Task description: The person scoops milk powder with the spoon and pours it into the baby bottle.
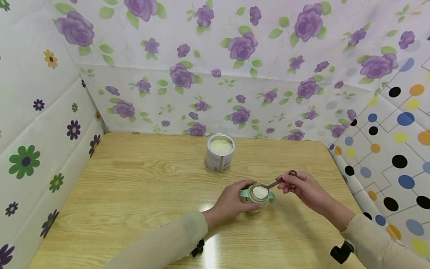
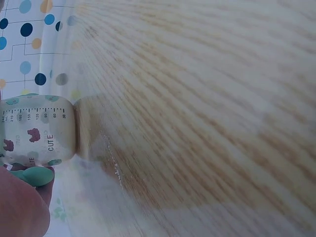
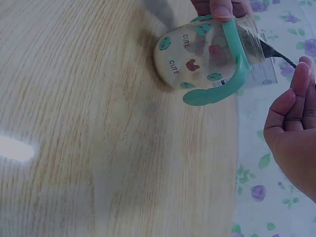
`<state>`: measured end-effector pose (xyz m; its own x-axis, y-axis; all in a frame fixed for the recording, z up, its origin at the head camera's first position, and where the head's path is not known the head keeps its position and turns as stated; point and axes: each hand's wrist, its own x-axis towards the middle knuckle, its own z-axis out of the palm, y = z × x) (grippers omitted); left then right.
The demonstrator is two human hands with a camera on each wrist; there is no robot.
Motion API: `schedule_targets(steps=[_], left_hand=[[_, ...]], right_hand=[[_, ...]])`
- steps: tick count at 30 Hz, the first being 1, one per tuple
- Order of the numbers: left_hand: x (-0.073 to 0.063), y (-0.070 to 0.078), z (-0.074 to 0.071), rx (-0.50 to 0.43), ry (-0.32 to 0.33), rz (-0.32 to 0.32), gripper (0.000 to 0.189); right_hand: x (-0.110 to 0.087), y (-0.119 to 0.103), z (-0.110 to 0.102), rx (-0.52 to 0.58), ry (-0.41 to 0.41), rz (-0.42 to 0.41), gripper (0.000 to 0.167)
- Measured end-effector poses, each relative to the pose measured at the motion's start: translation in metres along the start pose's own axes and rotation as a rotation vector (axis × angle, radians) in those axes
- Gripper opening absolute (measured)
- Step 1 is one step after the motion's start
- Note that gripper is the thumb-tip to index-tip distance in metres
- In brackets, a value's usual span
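Note:
A clear baby bottle [image 3: 197, 57] with a mint-green two-handled collar, CUTE prints and measuring marks stands uncapped on the wooden table. My left hand [image 1: 231, 200] grips it round its upper part, near the collar. Between thumb and fingers, my right hand [image 1: 305, 188] pinches the handle of a dark metal spoon [image 1: 276, 182]. The spoon's head reaches into the bottle's mouth, where white powder [image 1: 260, 192] shows; how much lies on the spoon is unclear. Only part of the left hand [image 2: 24, 205] appears in the left wrist view.
Behind the bottle, an open can [image 1: 220, 160] of pale powder stands near the table's back edge. A thin line of white grains [image 2: 117, 171] lies on the tabletop [image 1: 134, 179] by the bottle. Floral and dotted cloths [image 1: 215, 86] surround the table.

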<state>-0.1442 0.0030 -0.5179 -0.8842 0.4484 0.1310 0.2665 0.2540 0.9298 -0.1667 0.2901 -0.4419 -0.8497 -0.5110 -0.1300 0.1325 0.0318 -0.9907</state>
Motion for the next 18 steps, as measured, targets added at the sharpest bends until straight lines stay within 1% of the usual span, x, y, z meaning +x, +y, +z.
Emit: schedule_targets(steps=[3,8,14,18], left_hand=[[0.0,0.001,0.0,0.003,0.0,0.008,0.071],[-0.001,0.0,0.001,0.007,-0.003,0.009,0.072],[-0.001,-0.002,0.001,-0.004,-0.002,0.012,0.071],[-0.001,-0.003,0.001,0.003,-0.001,0.02,0.07]], right_hand=[[0.002,-0.001,0.001,-0.047,0.013,0.008,0.037],[0.004,0.0,0.003,-0.09,0.011,0.009,0.038],[0.008,-0.002,0.006,-0.178,0.018,0.013,0.047],[0.011,-0.005,0.007,-0.25,0.023,0.023,0.044]])
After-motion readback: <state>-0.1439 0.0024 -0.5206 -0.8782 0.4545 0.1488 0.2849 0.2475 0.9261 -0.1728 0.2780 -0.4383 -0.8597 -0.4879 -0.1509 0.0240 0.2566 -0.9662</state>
